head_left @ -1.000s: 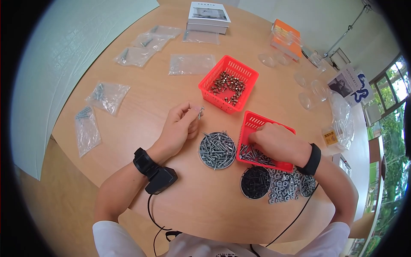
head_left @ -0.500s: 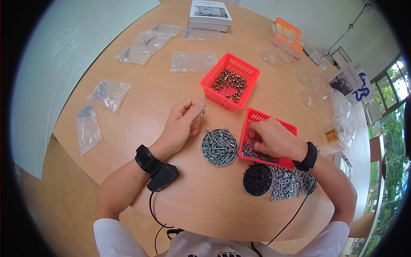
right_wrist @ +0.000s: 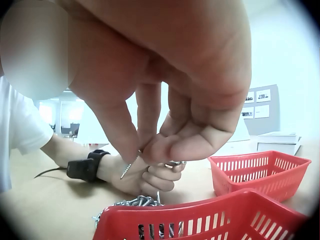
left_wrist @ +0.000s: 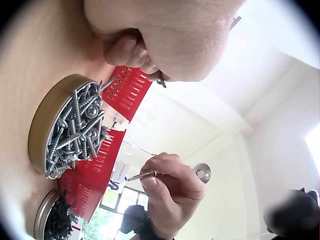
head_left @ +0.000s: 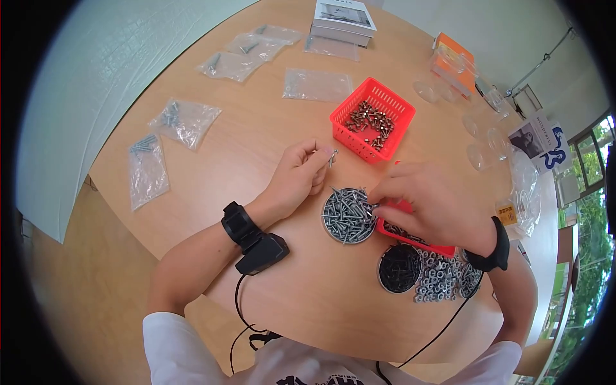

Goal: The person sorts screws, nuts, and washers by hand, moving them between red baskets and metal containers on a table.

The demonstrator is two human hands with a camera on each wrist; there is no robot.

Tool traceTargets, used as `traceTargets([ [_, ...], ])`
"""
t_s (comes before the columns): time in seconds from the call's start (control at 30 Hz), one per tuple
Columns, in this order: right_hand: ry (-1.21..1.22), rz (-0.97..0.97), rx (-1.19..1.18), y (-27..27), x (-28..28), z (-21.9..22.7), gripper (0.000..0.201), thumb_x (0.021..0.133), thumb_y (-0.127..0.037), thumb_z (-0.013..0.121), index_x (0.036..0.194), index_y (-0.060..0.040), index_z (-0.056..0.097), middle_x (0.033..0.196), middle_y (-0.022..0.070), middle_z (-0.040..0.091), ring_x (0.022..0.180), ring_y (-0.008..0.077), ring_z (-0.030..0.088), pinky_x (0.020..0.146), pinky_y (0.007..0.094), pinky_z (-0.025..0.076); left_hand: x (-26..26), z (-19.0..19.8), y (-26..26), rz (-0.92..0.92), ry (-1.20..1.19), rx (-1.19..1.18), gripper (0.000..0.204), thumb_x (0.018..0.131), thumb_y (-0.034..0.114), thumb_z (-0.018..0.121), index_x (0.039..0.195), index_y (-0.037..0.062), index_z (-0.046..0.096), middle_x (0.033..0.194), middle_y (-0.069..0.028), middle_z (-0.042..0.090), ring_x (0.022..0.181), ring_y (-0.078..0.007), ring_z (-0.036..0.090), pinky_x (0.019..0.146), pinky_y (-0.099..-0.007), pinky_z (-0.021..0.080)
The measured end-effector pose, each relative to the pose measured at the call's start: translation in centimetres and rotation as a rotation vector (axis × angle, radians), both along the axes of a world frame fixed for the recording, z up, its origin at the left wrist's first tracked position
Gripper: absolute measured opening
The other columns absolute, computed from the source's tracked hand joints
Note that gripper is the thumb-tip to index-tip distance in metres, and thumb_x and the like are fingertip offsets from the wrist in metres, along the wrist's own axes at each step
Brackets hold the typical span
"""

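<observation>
My left hand point(head_left: 298, 174) is raised left of the round tin of silver screws point(head_left: 348, 215), thumb and curled fingers gripping silver screws point(head_left: 332, 158). My right hand point(head_left: 443, 205) is over the near red basket point(head_left: 420, 242), between it and the tin. Its thumb and forefinger pinch one silver screw point(right_wrist: 129, 167), which slants down with its tip free. Loose screws lie in that basket, partly hidden by the hand. Beyond stands a second red basket point(head_left: 337, 128) of brownish bolts point(head_left: 372, 123).
A tin of black screws point(head_left: 399, 268), loose nuts point(head_left: 436, 277) and a smaller tin of screws point(head_left: 470, 282) sit near the right forearm. Several clear bags point(head_left: 147, 170) lie left and behind. Books point(head_left: 343, 22) and clear round lids point(head_left: 471, 126) stand farther back.
My right hand has come up out of the near red basket and moved left toward the tin, now with a screw. The left hand keeps its grip; the head view has shifted.
</observation>
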State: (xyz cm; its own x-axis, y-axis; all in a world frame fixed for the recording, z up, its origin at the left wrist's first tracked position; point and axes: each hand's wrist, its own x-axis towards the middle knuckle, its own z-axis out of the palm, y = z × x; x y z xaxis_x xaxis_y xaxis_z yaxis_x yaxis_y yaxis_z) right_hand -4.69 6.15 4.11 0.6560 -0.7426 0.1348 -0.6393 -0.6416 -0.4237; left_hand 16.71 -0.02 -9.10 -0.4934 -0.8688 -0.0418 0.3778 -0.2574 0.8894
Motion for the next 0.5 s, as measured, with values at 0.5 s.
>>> traceTargets([
  [0.5, 0.288, 0.041, -0.049, -3.0, 0.8, -4.2, 0.005, 0.074, 0.000, 0.064, 0.069, -0.0002, 0.064, 0.070, 0.0193, 0.064, 0.074, 0.0386, 0.065, 0.068, 0.0478, 0.052, 0.0, 0.3, 0.2, -0.004, -0.013, -0.003, 0.023, 0.107, 0.026, 0.053, 0.094, 0.0073, 0.056, 0.062, 0.0076, 0.033, 0.051, -0.0030, 0.025, 0.047, -0.0231, 0.021],
])
